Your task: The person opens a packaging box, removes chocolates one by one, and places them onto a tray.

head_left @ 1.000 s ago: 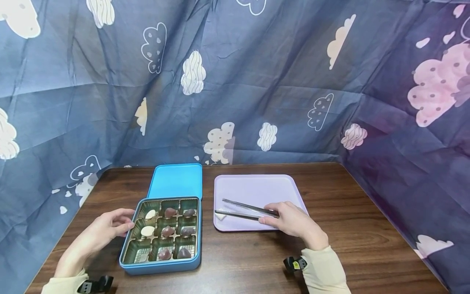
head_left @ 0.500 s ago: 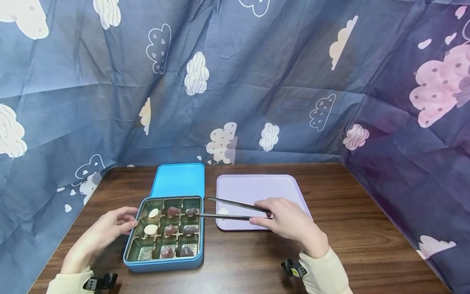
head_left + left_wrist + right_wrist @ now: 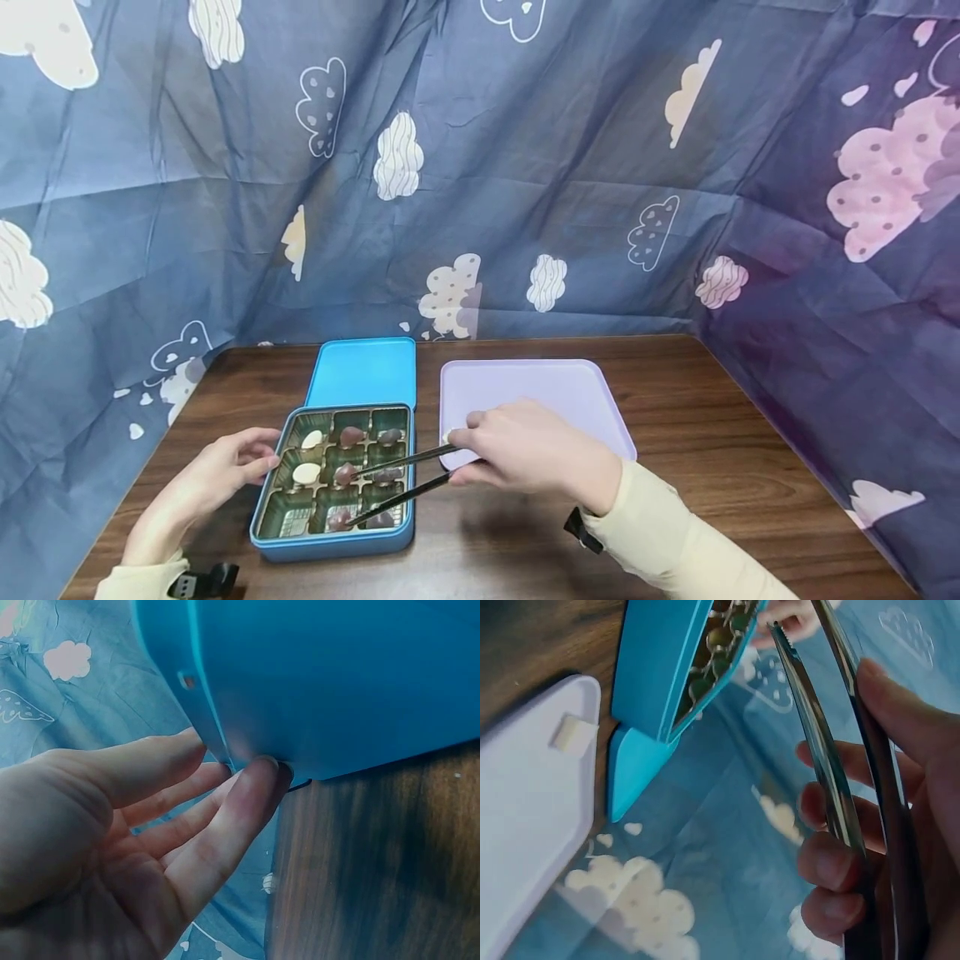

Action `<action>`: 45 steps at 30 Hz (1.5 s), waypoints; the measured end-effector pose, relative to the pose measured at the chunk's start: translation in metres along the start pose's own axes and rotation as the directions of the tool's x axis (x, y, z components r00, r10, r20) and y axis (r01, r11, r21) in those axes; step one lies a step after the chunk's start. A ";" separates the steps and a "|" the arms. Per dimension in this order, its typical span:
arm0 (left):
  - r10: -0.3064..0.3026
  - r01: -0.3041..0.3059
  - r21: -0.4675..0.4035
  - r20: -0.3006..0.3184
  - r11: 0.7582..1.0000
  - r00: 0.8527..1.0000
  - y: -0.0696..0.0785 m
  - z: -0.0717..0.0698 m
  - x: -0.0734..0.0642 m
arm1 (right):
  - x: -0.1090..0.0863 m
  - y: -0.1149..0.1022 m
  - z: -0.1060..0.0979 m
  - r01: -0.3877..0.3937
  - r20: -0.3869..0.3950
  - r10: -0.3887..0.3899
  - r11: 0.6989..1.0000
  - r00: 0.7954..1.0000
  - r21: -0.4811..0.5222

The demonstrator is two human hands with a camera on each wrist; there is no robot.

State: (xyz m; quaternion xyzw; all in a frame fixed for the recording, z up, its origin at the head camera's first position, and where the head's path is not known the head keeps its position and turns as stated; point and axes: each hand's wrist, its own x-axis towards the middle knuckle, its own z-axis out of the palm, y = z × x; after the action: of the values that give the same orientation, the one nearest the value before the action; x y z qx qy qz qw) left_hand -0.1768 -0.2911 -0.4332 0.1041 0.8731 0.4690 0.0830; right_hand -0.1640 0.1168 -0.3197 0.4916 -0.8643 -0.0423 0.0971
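Note:
My right hand (image 3: 517, 450) grips dark metal tongs (image 3: 408, 458). Their arms are spread, with the tips over the middle column of the blue tin (image 3: 333, 550), near two brown chocolates; contact is unclear. Gold compartments in the tin hold two white chocolates (image 3: 306, 474) at left and several brown ones (image 3: 352, 437). At the tin's left side is my left hand (image 3: 213, 479); its thumb and fingertips rest against the wall, as the left wrist view shows. A small white piece (image 3: 574, 735) lies on the lilac tray (image 3: 525, 795), mostly hidden behind my right hand in the head view.
The tin's bright blue lid (image 3: 363, 371) lies tilted back behind it. To the right is the lilac tray, on a dark wooden table (image 3: 697, 433). Cloud-patterned blue cloth (image 3: 480, 167) hangs along the back and sides.
My right hand and the tongs have moved left from the tray, so the tips now stand over the tin. The tongs' arms are spread wider. My left hand stays at the tin.

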 end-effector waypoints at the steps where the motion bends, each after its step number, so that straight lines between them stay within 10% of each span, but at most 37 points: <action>1: -0.003 0.003 -0.004 -0.002 1.000 1.000 -0.001 0.000 0.000 | 0.005 -0.003 -0.002 0.012 0.018 -0.012 1.000 1.000 -0.029; 18: -0.005 0.005 -0.009 -0.007 1.000 1.000 -0.001 -0.001 0.001 | 0.088 -0.041 -0.022 0.200 0.214 -0.126 0.908 0.969 -0.369; 26: -0.019 0.018 -0.010 -0.005 1.000 1.000 -0.001 -0.001 0.001 | 0.114 -0.066 -0.029 0.172 0.341 -0.026 0.897 0.940 -0.407; 45: 0.009 -0.009 -0.039 -0.009 0.999 1.000 -0.002 0.000 0.001 | 0.116 -0.068 -0.026 0.238 0.393 -0.059 0.873 0.918 -0.426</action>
State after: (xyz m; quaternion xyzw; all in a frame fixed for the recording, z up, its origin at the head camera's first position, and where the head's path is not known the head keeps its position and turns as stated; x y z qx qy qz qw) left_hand -0.1777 -0.2925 -0.4349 0.1045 0.8636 0.4869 0.0791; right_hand -0.1594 -0.0170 -0.2909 0.5032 -0.7901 -0.3471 0.0450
